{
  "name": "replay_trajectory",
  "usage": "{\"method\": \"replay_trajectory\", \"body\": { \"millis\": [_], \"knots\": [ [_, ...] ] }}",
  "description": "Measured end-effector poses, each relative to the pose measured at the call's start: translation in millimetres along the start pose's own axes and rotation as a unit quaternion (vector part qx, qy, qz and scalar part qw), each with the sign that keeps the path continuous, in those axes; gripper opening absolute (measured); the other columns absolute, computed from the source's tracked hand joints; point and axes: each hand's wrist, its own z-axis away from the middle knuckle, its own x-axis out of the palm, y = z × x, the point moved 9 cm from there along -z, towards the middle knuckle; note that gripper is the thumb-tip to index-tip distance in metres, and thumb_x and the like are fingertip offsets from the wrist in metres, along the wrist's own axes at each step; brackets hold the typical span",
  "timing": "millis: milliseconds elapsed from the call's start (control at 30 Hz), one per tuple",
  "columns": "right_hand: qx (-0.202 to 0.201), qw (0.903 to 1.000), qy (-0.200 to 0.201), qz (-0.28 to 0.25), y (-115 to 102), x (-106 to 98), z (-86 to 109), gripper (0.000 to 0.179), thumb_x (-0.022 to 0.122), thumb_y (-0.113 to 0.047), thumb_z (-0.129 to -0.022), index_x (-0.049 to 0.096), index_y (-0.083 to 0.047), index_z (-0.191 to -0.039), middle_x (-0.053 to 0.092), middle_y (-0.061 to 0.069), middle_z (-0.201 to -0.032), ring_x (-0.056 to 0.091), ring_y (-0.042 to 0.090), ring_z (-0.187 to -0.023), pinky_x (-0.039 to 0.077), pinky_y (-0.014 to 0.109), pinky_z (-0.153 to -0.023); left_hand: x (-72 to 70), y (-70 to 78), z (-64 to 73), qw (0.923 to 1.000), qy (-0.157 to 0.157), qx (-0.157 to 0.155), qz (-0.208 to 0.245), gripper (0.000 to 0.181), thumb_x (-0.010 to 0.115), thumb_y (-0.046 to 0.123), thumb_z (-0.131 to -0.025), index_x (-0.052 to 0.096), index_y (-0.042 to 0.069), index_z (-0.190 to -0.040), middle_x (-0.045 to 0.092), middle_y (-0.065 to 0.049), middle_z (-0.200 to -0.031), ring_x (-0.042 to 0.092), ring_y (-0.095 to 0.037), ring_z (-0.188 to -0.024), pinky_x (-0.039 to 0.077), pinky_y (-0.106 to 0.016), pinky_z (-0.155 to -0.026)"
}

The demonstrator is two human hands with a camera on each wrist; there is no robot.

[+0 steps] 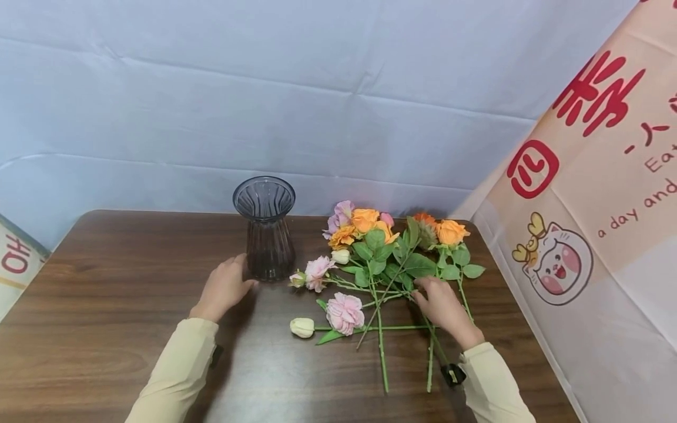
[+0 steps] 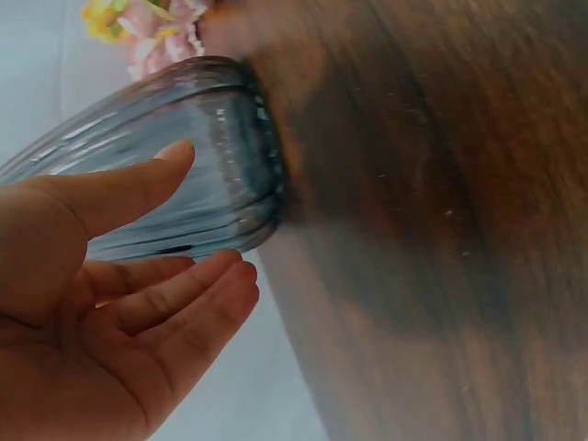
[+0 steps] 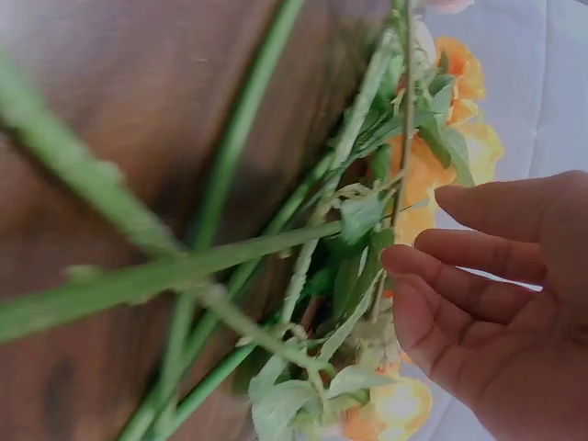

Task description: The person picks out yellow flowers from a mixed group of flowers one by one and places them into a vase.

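Note:
A dark translucent glass vase (image 1: pixel 270 247) with a flared rim stands upright toward the back of the table. My left hand (image 1: pixel 224 286) is beside its lower left side, thumb and fingers spread apart; in the left wrist view the hand (image 2: pixel 138 294) appears near the ribbed glass (image 2: pixel 197 156), and contact is unclear. On the right lies a loose pile of flowers with green stems (image 1: pixel 382 352). Over its leaves (image 1: pixel 420 265) hovers my right hand (image 1: pixel 444 305). The right wrist view has this hand (image 3: pixel 496 303) with a gap between thumb and fingers, close to a thin brownish stem (image 3: pixel 404 138).
Orange roses (image 1: pixel 452 232), a purple bloom (image 1: pixel 338 218), pink blooms (image 1: pixel 345 314) and a white tulip (image 1: pixel 302 328) spread over the wooden table (image 1: pixel 116 294), their stems crossing. A pale cloth (image 1: pixel 211 106) hangs behind, and a printed banner (image 1: pixel 597 194) hangs at right.

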Motion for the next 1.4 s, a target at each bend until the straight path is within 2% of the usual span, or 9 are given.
{"method": "replay_trajectory", "body": {
  "millis": [167, 300, 400, 567, 733, 867, 1033, 1233, 1400],
  "knots": [
    [0.049, 0.9955, -0.034, -0.073, 5.9, -0.2, -16.9, 0.019, 0.058, 0.000, -0.086, 0.062, 0.011, -0.100, 0.064, 0.015, -0.083, 0.058, 0.018, -0.063, 0.048, 0.034, -0.056, 8.9, -6.8, -4.2, 0.9996, -0.017, -0.017, 0.017, 0.058, 0.071, 0.015, -0.079, 0.045, -0.014, -0.121, 0.054, -0.032, -0.112, 0.053, -0.047, -0.100, 0.043, -0.054, -0.084],
    [0.118, 0.9810, -0.065, -0.139, 14.1, 6.6, -26.3, 0.017, 0.056, -0.005, -0.088, 0.063, 0.007, -0.099, 0.063, 0.014, -0.081, 0.054, 0.017, -0.060, 0.044, 0.033, -0.053, 14.1, -11.5, -4.8, 0.9993, -0.023, -0.024, 0.019, 0.057, 0.071, 0.015, -0.079, 0.045, -0.014, -0.120, 0.055, -0.031, -0.111, 0.053, -0.046, -0.100, 0.042, -0.053, -0.084],
    [0.169, 0.9638, -0.076, -0.191, 19.4, 13.7, -31.5, 0.017, 0.053, -0.005, -0.089, 0.064, 0.007, -0.093, 0.063, 0.016, -0.082, 0.055, 0.019, -0.059, 0.046, 0.034, -0.053, 17.3, -14.3, -6.0, 0.9991, -0.025, -0.028, 0.020, 0.057, 0.071, 0.017, -0.079, 0.045, -0.015, -0.120, 0.055, -0.031, -0.111, 0.053, -0.046, -0.100, 0.042, -0.053, -0.085],
    [0.221, 0.9374, -0.073, -0.259, 23.8, 26.9, -38.4, 0.020, 0.056, -0.005, -0.088, 0.064, 0.012, -0.083, 0.062, 0.019, -0.070, 0.056, 0.015, -0.050, 0.053, 0.037, -0.055, 19.2, -16.1, -8.8, 0.9991, -0.019, -0.029, 0.023, 0.056, 0.072, 0.018, -0.078, 0.047, -0.015, -0.117, 0.056, -0.032, -0.108, 0.054, -0.046, -0.098, 0.043, -0.053, -0.083],
    [0.276, 0.9054, -0.070, -0.315, 29.2, 40.8, -38.5, 0.023, 0.058, -0.007, -0.088, 0.063, 0.013, -0.076, 0.057, 0.010, -0.054, 0.050, 0.010, -0.040, 0.050, 0.031, -0.048, 21.0, -18.6, -12.3, 0.9989, -0.019, -0.035, 0.026, 0.058, 0.072, 0.018, -0.078, 0.045, -0.015, -0.118, 0.055, -0.032, -0.110, 0.053, -0.046, -0.099, 0.043, -0.053, -0.084],
    [0.308, 0.8799, -0.071, -0.355, 34.0, 50.7, -38.0, 0.023, 0.056, -0.006, -0.088, 0.062, 0.011, -0.073, 0.055, 0.006, -0.051, 0.049, 0.009, -0.039, 0.047, 0.026, -0.044, 22.7, -21.0, -14.5, 0.9985, -0.024, -0.043, 0.026, 0.060, 0.072, 0.018, -0.079, 0.043, -0.015, -0.119, 0.054, -0.033, -0.112, 0.052, -0.046, -0.101, 0.042, -0.053, -0.085],
    [0.327, 0.8491, -0.063, -0.410, 39.0, 56.1, -38.6, 0.019, 0.055, -0.002, -0.087, 0.062, 0.013, -0.079, 0.056, 0.005, -0.050, 0.051, 0.009, -0.040, 0.047, 0.023, -0.043, 23.4, -22.9, -17.6, 0.9986, -0.020, -0.039, 0.028, 0.058, 0.071, 0.017, -0.080, 0.043, -0.015, -0.120, 0.053, -0.032, -0.112, 0.052, -0.046, -0.102, 0.042, -0.053, -0.086],
    [0.336, 0.8055, -0.064, -0.484, 37.3, 57.6, -36.9, 0.019, 0.051, 0.004, -0.088, 0.056, 0.021, -0.093, 0.058, 0.009, -0.052, 0.057, 0.013, -0.043, 0.052, 0.025, -0.049, 23.5, -25.2, -19.8, 0.9988, -0.019, -0.039, 0.024, 0.057, 0.070, 0.016, -0.080, 0.043, -0.014, -0.120, 0.053, -0.031, -0.114, 0.051, -0.045, -0.104, 0.041, -0.053, -0.087],
    [0.339, 0.7910, -0.069, -0.505, 36.9, 56.4, -33.8, 0.022, 0.050, 0.006, -0.088, 0.052, 0.023, -0.100, 0.059, 0.013, -0.056, 0.061, 0.018, -0.047, 0.054, 0.028, -0.055, 25.6, -25.7, -21.5, 0.9983, -0.034, -0.043, 0.018, 0.060, 0.069, 0.015, -0.082, 0.039, -0.016, -0.124, 0.049, -0.033, -0.119, 0.049, -0.046, -0.106, 0.041, -0.053, -0.088]
  ]
}}
